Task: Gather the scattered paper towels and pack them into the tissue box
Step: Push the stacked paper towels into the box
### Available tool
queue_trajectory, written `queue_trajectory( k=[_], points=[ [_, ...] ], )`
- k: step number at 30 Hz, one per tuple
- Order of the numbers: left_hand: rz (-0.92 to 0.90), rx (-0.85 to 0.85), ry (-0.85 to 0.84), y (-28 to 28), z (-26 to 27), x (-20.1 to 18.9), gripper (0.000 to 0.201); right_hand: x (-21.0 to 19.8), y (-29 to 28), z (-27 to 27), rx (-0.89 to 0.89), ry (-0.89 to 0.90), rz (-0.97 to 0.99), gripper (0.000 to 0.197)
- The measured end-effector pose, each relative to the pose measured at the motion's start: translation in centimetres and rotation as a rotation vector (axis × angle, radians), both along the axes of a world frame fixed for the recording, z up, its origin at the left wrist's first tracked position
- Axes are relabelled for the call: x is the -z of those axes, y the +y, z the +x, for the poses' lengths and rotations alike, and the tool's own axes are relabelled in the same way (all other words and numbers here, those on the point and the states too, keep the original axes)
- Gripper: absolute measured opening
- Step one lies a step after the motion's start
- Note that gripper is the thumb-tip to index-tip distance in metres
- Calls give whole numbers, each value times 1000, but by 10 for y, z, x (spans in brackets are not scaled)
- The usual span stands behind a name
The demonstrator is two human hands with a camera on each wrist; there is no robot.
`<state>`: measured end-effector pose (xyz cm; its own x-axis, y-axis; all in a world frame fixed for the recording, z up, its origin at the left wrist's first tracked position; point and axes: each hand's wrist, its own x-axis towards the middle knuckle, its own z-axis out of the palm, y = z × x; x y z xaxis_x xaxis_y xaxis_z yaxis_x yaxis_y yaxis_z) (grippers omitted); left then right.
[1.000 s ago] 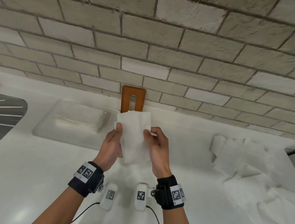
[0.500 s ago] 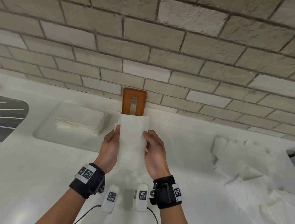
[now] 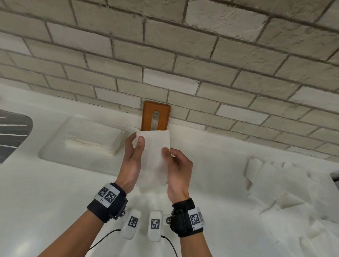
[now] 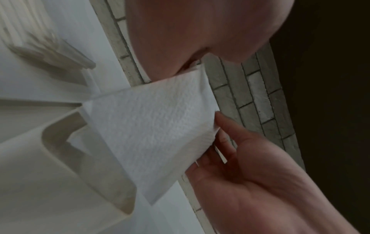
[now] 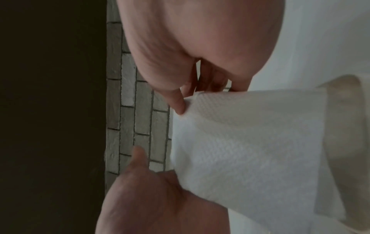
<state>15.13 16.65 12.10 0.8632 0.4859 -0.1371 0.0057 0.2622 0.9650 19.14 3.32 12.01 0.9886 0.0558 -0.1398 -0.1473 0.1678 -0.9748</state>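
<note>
I hold one white paper towel [image 3: 153, 156] upright in front of me, folded into a narrow strip. My left hand [image 3: 138, 144] pinches its upper left edge, thumb on the front. My right hand [image 3: 166, 153] pinches the right edge a little lower. The left wrist view shows the paper towel [image 4: 152, 131] with the right hand [image 4: 250, 174] at its edge. In the right wrist view the paper towel [image 5: 250, 142] hangs from the right hand [image 5: 180, 102]. The open tissue box [image 3: 53, 142] lies at the left with a stack of towels [image 3: 92, 140] inside. Scattered paper towels [image 3: 288, 191] cover the counter at the right.
An orange slotted lid [image 3: 156, 116] leans against the brick wall [image 3: 187, 51] right behind the held towel. A metal ribbed surface [image 3: 7, 133] sits at the far left edge. Bare white counter [image 3: 35, 200] lies in front of the box.
My hands have drawn closer together and the towel between them looks narrower. The left thumb has slid up toward the top left corner.
</note>
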Motion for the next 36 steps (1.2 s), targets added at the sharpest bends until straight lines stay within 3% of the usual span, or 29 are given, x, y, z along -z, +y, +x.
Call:
queue_trajectory(
  k=[5, 8, 10, 12, 16, 19, 22, 25, 27, 30, 33, 36],
  points=[
    [163, -47, -90, -7, 7, -10, 61, 0, 8, -1, 51, -69, -19, 14],
    [251, -108, -94, -2, 16, -6, 67, 4, 4, -5, -65, -93, -65, 50],
    [237, -152, -109, 5, 26, -4, 71, 12, -3, -11, -184, -123, -77, 62],
    [270, -162, -132, 17, 37, -2, 75, 23, -8, -16, -221, -140, -167, 55],
    [639, 3, -10, 41, 55, 15, 72, 42, -7, -9, -157, -158, -494, 17],
    [884, 128, 113, 55, 60, 38, 68, 52, 0, 3, -247, -45, -632, 15],
    [1063, 198, 158, 63, 62, 58, 44, 63, 10, 6, -311, 28, -774, 20],
    [1190, 430, 149, 55, 65, 62, 32, 69, 17, 7, -366, 55, -848, 23],
    [1322, 618, 259, 47, 68, 65, 52, 64, 15, 8, -435, 31, -944, 27],
    [1550, 806, 567, 38, 70, 74, 94, 53, 0, 3, -475, -68, -1021, 27],
    [1602, 864, 704, 33, 70, 80, 127, 42, -28, -5, -365, -168, -931, 18],
    [1573, 823, 705, 27, 70, 69, 132, 29, -70, -10, -293, -218, -828, 14]
  ],
)
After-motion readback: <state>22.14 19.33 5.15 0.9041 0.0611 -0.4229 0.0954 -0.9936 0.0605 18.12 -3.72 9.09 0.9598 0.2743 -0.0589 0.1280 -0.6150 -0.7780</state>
